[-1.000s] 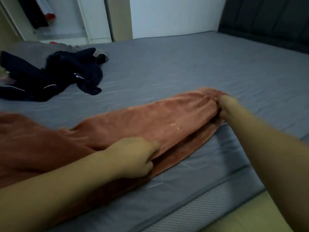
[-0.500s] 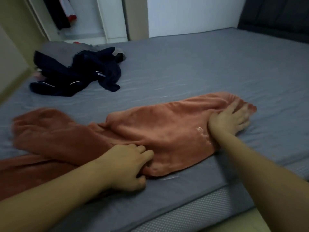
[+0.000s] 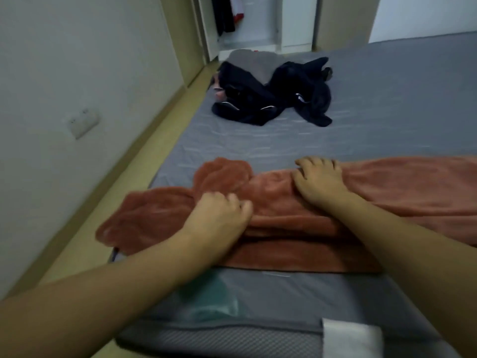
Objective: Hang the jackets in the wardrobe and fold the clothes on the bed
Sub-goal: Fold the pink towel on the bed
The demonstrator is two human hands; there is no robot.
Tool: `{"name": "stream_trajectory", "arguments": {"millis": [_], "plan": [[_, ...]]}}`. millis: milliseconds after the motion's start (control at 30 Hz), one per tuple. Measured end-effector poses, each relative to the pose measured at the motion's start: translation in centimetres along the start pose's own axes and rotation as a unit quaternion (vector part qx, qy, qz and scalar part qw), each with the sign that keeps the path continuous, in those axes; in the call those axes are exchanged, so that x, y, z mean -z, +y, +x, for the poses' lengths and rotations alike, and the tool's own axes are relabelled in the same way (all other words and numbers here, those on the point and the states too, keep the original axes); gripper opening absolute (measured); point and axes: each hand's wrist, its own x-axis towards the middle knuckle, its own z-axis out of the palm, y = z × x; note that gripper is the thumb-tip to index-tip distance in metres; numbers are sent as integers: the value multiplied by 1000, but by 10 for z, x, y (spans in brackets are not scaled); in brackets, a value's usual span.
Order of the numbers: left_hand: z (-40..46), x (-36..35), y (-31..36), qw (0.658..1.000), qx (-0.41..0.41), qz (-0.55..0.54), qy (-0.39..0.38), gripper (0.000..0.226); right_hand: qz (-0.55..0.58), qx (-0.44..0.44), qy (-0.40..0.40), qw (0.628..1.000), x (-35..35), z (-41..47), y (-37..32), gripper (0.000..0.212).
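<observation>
No legible text, label, brand, number or sign appears on any garment, on the bed or on the wall.

The grey bed (image 3: pixel 387 99) carries an orange garment (image 3: pixel 400 187) and a dark clothes heap (image 3: pixel 273 96).

Both hands reach forward, left hand (image 3: pixel 218 218) with curled fingers, right hand (image 3: pixel 318 180) spread, palm down.
</observation>
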Motion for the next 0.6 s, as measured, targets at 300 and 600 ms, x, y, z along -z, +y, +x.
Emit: {"name": "stream_trajectory", "arguments": {"millis": [300, 600], "plan": [[-33, -32, -86, 932, 290, -220, 4, 64, 25, 142, -55, 988, -25, -6, -106, 39], [-87, -65, -94, 625, 432, -650, -4, 39, 8, 86, -8, 996, -31, 3, -124, 36]]}}
